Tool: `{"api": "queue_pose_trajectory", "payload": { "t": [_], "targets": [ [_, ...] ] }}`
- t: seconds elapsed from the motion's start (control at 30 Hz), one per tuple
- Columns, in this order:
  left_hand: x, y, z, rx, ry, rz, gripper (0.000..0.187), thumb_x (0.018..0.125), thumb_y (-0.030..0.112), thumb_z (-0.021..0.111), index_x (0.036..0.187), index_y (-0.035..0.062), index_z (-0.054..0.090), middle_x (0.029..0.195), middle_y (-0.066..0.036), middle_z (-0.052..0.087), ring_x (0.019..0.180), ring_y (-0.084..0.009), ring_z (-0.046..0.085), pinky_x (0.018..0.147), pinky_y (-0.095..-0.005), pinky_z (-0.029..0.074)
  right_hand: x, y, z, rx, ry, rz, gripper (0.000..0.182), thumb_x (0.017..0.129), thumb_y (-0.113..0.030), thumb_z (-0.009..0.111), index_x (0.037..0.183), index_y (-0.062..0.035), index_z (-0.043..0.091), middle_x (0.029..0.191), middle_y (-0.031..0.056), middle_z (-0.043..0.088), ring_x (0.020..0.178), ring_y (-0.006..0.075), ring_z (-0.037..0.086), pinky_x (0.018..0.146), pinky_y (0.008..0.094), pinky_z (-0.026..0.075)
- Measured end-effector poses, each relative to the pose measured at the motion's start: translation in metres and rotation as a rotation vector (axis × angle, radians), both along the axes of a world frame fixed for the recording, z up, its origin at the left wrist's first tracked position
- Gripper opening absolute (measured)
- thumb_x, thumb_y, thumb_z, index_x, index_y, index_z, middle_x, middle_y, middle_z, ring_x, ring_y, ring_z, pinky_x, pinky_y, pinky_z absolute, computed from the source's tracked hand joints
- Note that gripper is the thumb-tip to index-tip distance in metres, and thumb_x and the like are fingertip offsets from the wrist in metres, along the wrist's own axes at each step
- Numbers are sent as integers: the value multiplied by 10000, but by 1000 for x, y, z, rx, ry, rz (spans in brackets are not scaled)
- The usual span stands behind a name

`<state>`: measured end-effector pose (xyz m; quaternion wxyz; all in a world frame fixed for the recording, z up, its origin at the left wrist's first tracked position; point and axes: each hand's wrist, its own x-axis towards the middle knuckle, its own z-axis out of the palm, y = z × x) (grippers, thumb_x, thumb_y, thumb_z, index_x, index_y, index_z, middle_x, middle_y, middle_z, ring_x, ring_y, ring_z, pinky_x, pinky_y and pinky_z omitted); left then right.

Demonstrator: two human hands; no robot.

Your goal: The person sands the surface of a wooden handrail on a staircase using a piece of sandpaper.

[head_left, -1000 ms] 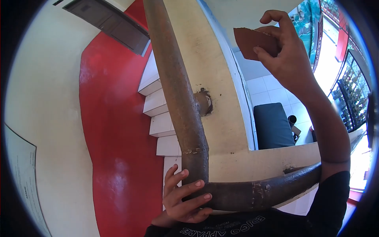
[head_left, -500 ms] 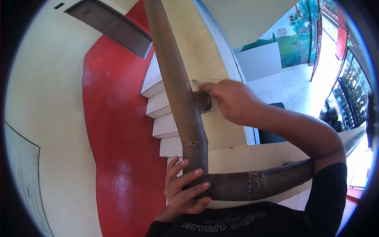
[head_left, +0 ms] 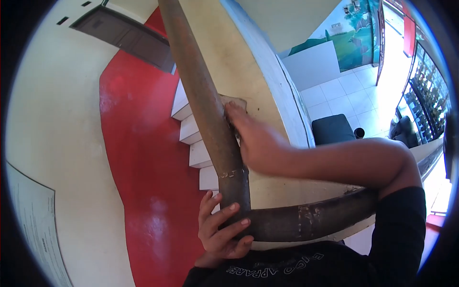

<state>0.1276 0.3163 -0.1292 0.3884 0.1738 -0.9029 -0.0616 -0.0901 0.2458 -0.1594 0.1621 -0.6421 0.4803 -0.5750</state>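
A brown metal handrail point(head_left: 203, 95) runs up along a cream half-wall and bends at a corner near my chest, its lower arm going off to the right. My left hand point(head_left: 221, 232) grips this bend, fingers spaced and curled over the pipe. Higher up, my right hand point(head_left: 260, 143) is against the rail's right side, blurred by motion, its fingertips at the pipe. A thin tan sheet point(head_left: 234, 100), perhaps sandpaper, shows at those fingertips. The rail's wall bracket is mostly hidden behind this hand.
White stair steps point(head_left: 193, 138) lie beyond the rail, beside a red-painted wall section point(head_left: 148, 167). A grey door point(head_left: 126, 33) stands at the upper left. Past the cream half-wall point(head_left: 244, 62) are a black seat point(head_left: 333, 128) and a white tiled floor point(head_left: 337, 91).
My right hand has moved left and down from above the bracket onto the rail's side, now covering the bracket. My left hand keeps its place at the bend. The view has shifted slightly.
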Motion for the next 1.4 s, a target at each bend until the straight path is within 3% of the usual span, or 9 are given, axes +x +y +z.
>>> {"api": "queue_pose_trajectory", "payload": {
  "t": [0.2,0.4,0.5,0.7,0.8,0.9,1.1,1.2,1.4],
  "targets": [
    [4,0,-1,9,28,-11,315,889,452,726,965,148,753,1174,-106,691,1293,-402,538,1093,-628,393,0,22,3,105,132,135,897,839,97,466,1577,58,-42,1633,336,47,1494,458,230,1202,455,311],
    [5,-1,-2,14,44,-10,311,888,453,727,971,155,754,1176,-103,690,1287,-396,543,1094,-630,392,-10,15,1,154,281,116,939,823,96,494,1575,62,-67,1637,338,18,1490,464,238,1183,452,330],
    [5,-4,-2,5,40,-16,309,888,451,727,972,155,755,1177,-103,689,1283,-398,544,1094,-629,393,-5,42,9,325,186,362,928,820,109,510,1563,95,-45,1642,328,-6,1509,468,192,1225,471,263],
    [5,-4,-3,-3,57,-6,308,884,446,729,961,149,756,1178,-106,690,1277,-407,546,1088,-628,398,7,40,2,140,187,200,962,808,68,497,1549,99,-117,1626,363,-16,1452,503,291,1182,475,315],
    [6,-2,-3,-5,56,1,311,882,443,730,959,143,756,1176,-110,692,1274,-414,547,1081,-627,403,-5,37,11,393,115,285,951,815,61,500,1535,127,-117,1618,375,-45,1470,514,236,1195,479,291],
    [6,-4,-4,-16,62,-5,315,882,439,728,965,136,755,1176,-116,693,1270,-420,548,1076,-626,406,1,42,8,384,144,324,947,818,56,505,1534,129,-110,1617,377,-27,1479,511,215,1202,473,279],
    [3,-4,-4,-13,78,7,322,887,431,720,985,126,752,1185,-133,690,1272,-423,547,1079,-622,404,-3,37,20,422,-13,257,952,814,67,556,1543,122,-54,1608,390,10,1389,530,376,1133,490,379],
    [5,-3,-6,-20,79,5,321,889,424,717,994,122,751,1188,-141,688,1276,-425,544,1084,-618,402,1,38,14,407,73,242,960,806,71,519,1559,94,-76,1629,348,53,1440,493,316,1167,472,341],
    [4,-2,-7,-4,84,19,306,888,404,715,997,121,753,1191,-149,685,1285,-430,539,1092,-614,397,-16,19,12,227,181,127,842,812,99,503,1557,84,110,1536,370,296,1365,504,417,1122,497,389]
  ]
}}
